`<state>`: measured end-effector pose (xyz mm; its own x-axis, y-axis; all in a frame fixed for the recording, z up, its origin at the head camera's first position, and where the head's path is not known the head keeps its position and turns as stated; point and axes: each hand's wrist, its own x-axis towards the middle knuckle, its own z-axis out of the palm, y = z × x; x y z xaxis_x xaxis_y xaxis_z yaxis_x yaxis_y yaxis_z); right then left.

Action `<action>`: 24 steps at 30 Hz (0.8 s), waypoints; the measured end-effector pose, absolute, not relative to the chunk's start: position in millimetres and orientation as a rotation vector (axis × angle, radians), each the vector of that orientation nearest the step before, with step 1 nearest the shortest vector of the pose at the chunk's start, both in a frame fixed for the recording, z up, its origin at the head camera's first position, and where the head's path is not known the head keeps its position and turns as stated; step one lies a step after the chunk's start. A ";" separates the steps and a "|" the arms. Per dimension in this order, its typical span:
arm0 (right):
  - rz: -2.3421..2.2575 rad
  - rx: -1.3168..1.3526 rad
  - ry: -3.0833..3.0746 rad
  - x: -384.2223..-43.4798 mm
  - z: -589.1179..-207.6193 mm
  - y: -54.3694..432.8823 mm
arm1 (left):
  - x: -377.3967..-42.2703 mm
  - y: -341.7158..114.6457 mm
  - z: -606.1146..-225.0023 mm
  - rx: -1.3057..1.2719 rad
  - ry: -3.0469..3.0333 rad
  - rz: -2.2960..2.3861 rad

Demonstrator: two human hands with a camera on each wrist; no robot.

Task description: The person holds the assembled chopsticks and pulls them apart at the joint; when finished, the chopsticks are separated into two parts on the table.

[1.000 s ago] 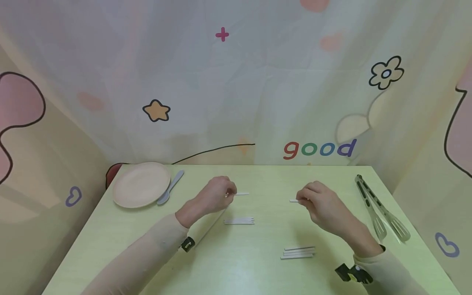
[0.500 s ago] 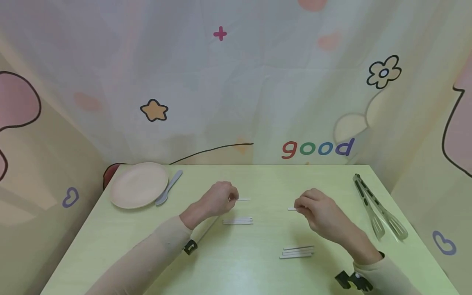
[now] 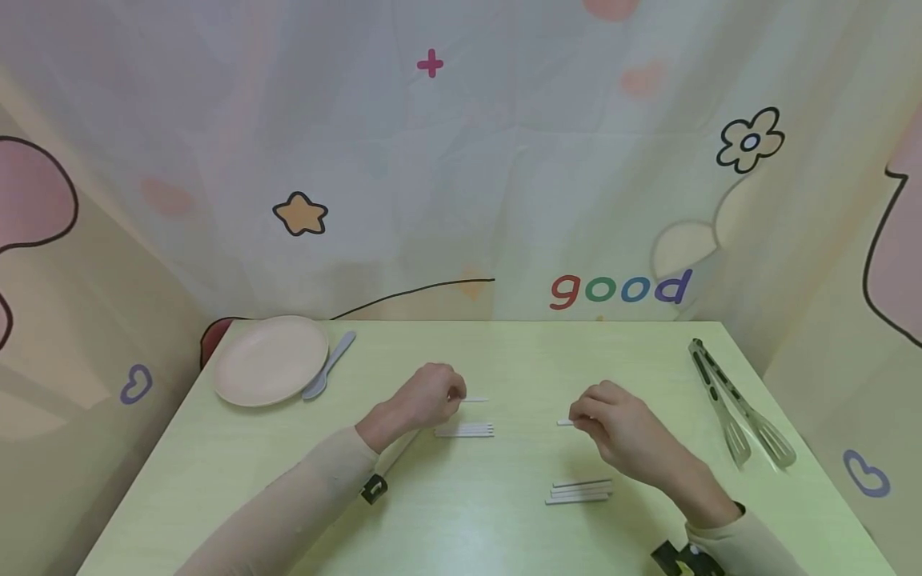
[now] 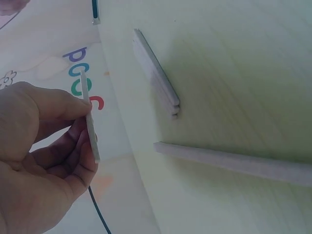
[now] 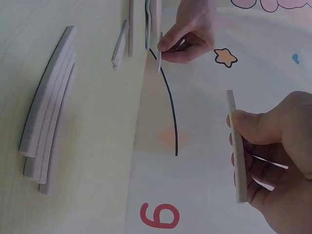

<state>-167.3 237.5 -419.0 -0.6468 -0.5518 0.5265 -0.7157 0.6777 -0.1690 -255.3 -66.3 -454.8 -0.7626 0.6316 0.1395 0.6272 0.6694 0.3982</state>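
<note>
My left hand (image 3: 430, 394) pinches a thin white stick (image 4: 89, 117) between thumb and fingers, above the table. Another white stick (image 5: 237, 151) is pinched in my right hand (image 3: 623, 432), farther right and also raised. Just in front of the left hand lies a neat bundle of short white sticks (image 3: 464, 431). A looser group of several white sticks (image 3: 579, 492) lies below the right hand, fanned slightly at its ends. One longer stick (image 3: 401, 453) runs slantwise beside the left forearm, which partly hides it.
A pale round plate (image 3: 272, 362) sits at the back left with a grey spoon (image 3: 330, 366) against its right side. Metal tongs (image 3: 740, 406) with slotted ends lie at the right edge. A printed curtain (image 3: 461, 160) hangs behind the table (image 3: 461, 520).
Both hands have come down and nearer in the head view, each with its stick. The right hand has also shifted slightly left. The sticks on the table have stayed in place.
</note>
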 end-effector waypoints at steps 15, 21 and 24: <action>0.560 0.994 -2.503 -162.8 -433.8 236.3 | -256.0 -60.2 -466.9 1.096 2.838 0.611; 0.545 0.985 -2.550 -162.0 -439.1 238.3 | -256.0 -58.0 -471.5 1.096 2.831 0.576; 0.548 0.977 -2.572 -161.4 -441.9 240.1 | -256.3 -57.6 -474.3 1.089 2.828 0.568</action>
